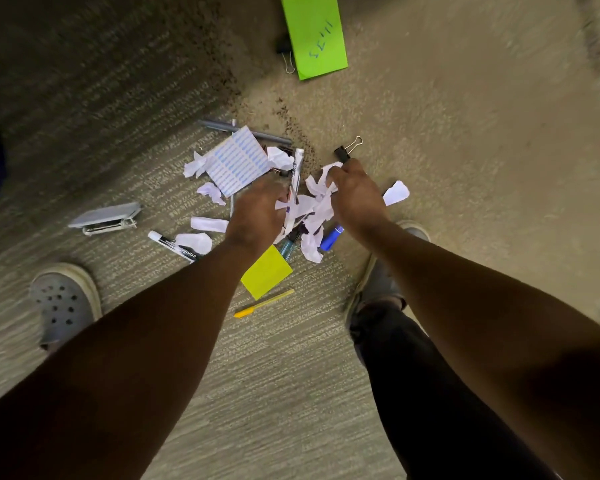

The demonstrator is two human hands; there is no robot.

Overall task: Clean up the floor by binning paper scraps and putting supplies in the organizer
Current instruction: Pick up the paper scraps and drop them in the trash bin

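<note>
White paper scraps [309, 209] lie in a heap on the carpet in the middle of the head view. My left hand [257, 213] reaches down and grips scraps at the heap's left side. My right hand [355, 195] pinches a crumpled scrap at the heap's right side. More scraps [208, 224] lie loose to the left, and one scrap [395, 192] sits right of my right hand. Supplies are mixed in: a lined sticker sheet [238, 161], a white marker [297, 169], a blue marker [331, 237], a yellow sticky pad [265, 271], a yellow pen [264, 303].
A grey stapler [106, 218] and a white tube [174, 245] lie at the left. A black binder clip [345, 150] sits above my right hand. A green note [314, 34] with another clip [284, 51] lies at the top. My shoes [65, 301] stand on either side.
</note>
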